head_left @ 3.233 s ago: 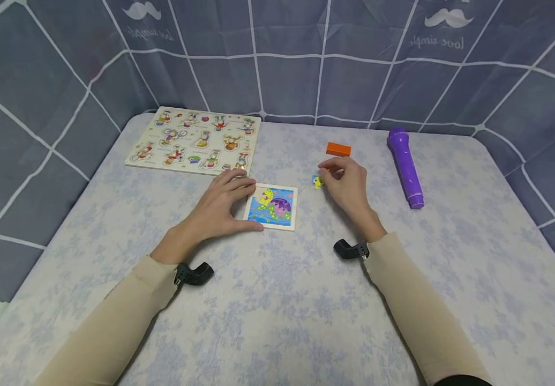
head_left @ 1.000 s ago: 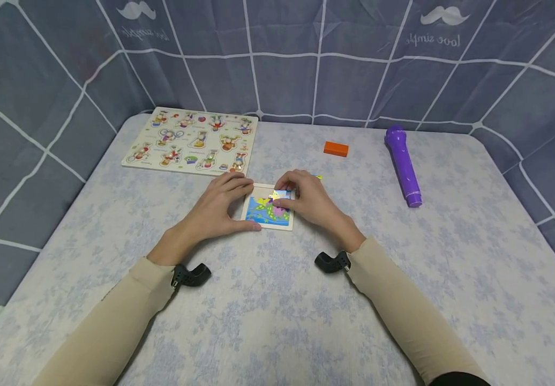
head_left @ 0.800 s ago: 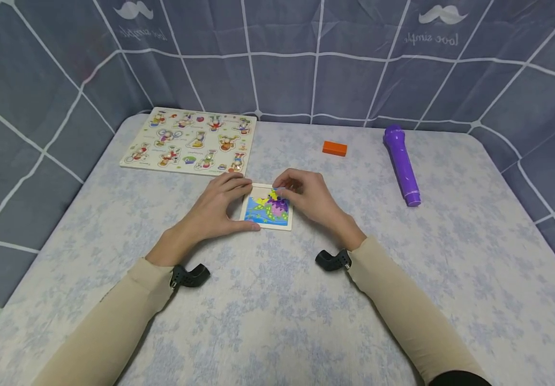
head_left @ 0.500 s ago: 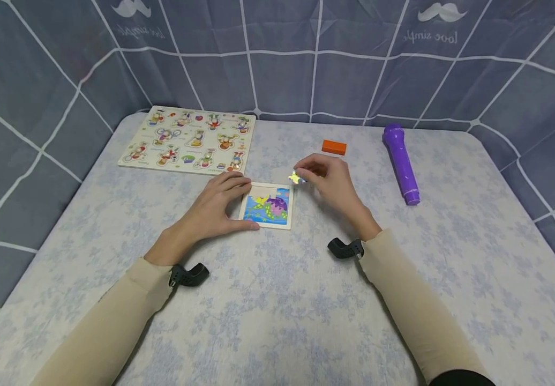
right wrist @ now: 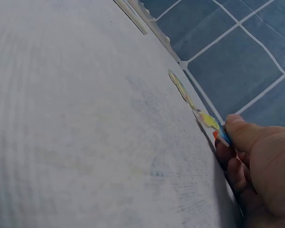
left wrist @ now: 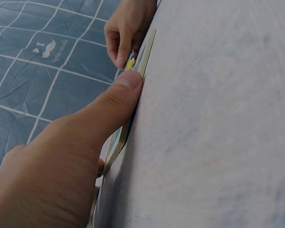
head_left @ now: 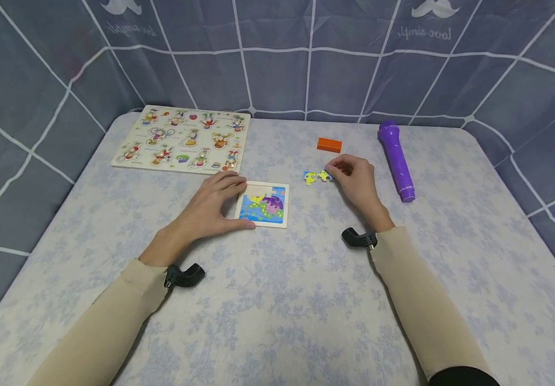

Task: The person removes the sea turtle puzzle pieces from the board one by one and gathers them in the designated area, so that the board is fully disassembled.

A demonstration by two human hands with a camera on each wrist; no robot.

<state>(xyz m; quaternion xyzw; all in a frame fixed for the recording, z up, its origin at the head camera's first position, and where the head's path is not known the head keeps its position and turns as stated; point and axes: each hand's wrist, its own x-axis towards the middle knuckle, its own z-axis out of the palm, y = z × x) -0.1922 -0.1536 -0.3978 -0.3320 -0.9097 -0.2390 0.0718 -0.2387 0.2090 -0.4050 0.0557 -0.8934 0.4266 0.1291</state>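
A small jigsaw puzzle (head_left: 265, 209) in a pale square frame lies on the table. It shows a yellow, green and purple creature on blue, with bare backing along its upper left. My left hand (head_left: 207, 206) grips the frame's left side, thumb at the near edge and fingers at the far corner. In the left wrist view the thumb (left wrist: 116, 102) presses the frame's edge. Right of the puzzle, my right hand (head_left: 357, 182) pinches a yellow and blue jigsaw piece (head_left: 323, 175) between thumb and fingertips. Beside it lies another jigsaw piece (head_left: 309, 178). The right wrist view shows the pinched piece (right wrist: 210, 120) tilted just above the table.
A larger wooden puzzle board (head_left: 186, 140) with printed figures lies at the back left. An orange block (head_left: 329, 145) is just behind my right hand, and a purple flashlight-shaped object (head_left: 397, 161) lies to its right. A grey grid-patterned curtain (head_left: 277, 80) borders the table's back.
My right hand has lifted a jigsaw piece from the frame's upper part and carried it right, beside the loose piece. Backing now shows at the frame's upper left. My left hand keeps its grip.
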